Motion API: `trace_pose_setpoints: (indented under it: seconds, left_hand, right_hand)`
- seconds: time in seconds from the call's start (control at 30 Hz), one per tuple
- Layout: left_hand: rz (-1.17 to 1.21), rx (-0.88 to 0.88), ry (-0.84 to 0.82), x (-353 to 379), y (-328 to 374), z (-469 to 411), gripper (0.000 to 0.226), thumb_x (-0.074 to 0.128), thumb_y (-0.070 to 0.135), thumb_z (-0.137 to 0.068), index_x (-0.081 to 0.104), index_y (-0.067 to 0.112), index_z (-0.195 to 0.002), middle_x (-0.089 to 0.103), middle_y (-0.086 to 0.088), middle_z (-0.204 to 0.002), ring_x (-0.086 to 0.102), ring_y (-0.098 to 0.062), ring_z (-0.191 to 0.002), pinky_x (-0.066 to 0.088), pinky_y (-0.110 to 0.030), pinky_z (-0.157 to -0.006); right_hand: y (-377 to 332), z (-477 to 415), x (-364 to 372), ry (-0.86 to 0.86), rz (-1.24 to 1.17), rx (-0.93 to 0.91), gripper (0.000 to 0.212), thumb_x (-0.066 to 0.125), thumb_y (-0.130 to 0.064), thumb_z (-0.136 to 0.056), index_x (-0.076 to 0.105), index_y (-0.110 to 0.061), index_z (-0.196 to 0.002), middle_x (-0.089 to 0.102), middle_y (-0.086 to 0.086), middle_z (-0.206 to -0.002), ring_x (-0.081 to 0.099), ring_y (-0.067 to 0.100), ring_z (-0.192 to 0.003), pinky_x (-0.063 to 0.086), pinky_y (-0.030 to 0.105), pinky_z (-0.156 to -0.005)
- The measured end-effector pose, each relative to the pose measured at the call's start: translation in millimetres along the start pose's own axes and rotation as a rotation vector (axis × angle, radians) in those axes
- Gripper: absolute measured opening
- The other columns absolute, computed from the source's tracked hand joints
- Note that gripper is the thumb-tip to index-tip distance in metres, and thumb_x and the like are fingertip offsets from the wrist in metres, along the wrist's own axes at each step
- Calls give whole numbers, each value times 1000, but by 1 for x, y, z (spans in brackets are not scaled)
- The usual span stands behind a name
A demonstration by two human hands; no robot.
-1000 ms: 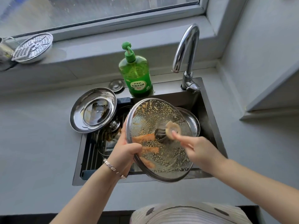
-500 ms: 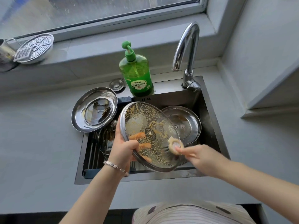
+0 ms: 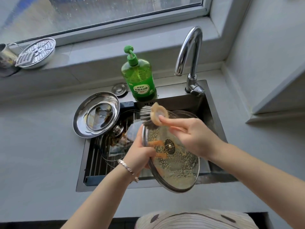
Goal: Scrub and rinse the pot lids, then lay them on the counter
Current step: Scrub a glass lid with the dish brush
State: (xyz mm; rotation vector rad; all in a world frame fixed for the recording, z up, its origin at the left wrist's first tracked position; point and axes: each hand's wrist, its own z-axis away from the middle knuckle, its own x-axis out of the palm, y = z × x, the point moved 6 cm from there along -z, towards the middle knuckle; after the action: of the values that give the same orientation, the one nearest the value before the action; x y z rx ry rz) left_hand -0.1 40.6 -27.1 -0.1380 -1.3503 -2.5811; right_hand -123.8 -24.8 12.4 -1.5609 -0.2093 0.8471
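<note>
At the centre of the frame, over the sink (image 3: 80, 179), the left hand (image 3: 140, 152) grips a glass lid (image 3: 178, 164) by its left rim, thumb on the near face and fingers curled behind, showing orange through the glass. The lid is tilted, and its whole face is speckled with yellowish suds. The right hand (image 3: 193, 138) pinches the round wooden head of a scrubbing brush (image 3: 151, 115), forefinger stretched along it and the other fingers curled, with the bristles at the lid's upper edge. No water comes from the tap (image 3: 189, 52) at upper right, so this lid looks mid-scrub, with rinsing yet to do. To the left, a steel lid (image 3: 96, 114) leans on the sink's edge with brown smears inside, and another glass lid (image 3: 112, 146) lies in the basin below it; both look unwashed. I see no clean lid laid on the counter (image 3: 41, 154), so most of the job seems left.
</note>
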Motion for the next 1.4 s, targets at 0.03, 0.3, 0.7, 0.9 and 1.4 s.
trace_pose_setpoints:
  seconds: [0.03, 0.3, 0.7, 0.9, 1.4]
  left_hand:
    - [-37, -2, -2, 2, 1, -1, 74, 39, -24, -76, 34, 23, -132, 55, -19, -122, 58, -37, -109, 59, -46, -65]
    - [33, 47, -154, 10, 10, 12, 83, 43, -12, -55, 45, 39, -120, 54, -12, -127, 64, -26, -102, 58, -38, -62]
    - [189, -88, -94, -14, -9, 14, 82, 35, -16, -56, 60, 41, -109, 62, -8, -121, 60, -47, -103, 53, -47, -40]
    - [328, 59, 61, -16, -11, 9, 87, 27, -27, -73, 39, 35, -134, 57, -7, -126, 65, -43, -94, 55, -50, -46]
    - [-452, -153, -127, -43, 41, -26, 38, 51, -16, -79, 59, 14, -101, 70, -17, -90, 70, -31, -79, 59, -37, -59]
  right_hand:
    - [-5, -4, 7, -29, 39, -22, 42, 49, -13, -94, 50, -42, -124, 72, -3, -99, 47, 17, -47, 44, 36, -50]
    - [34, -29, -19, 57, 138, 220, 36, 47, -17, -95, 53, -32, -128, 66, 3, -115, 63, 29, -101, 48, 47, -92]
    - [136, 34, -42, 4, 113, 569, 36, 50, -6, -93, 57, -17, -126, 37, -23, -62, 34, -4, -58, 30, 14, -55]
    - [151, 53, -41, 245, -212, 785, 67, 71, -29, -79, 42, -19, -138, 59, 6, -80, 48, 5, -45, 26, 11, -32]
    - [67, -7, -53, -285, -121, 367, 32, 64, 2, -81, 63, -21, -103, 67, -15, -60, 64, 8, -60, 52, 18, -60]
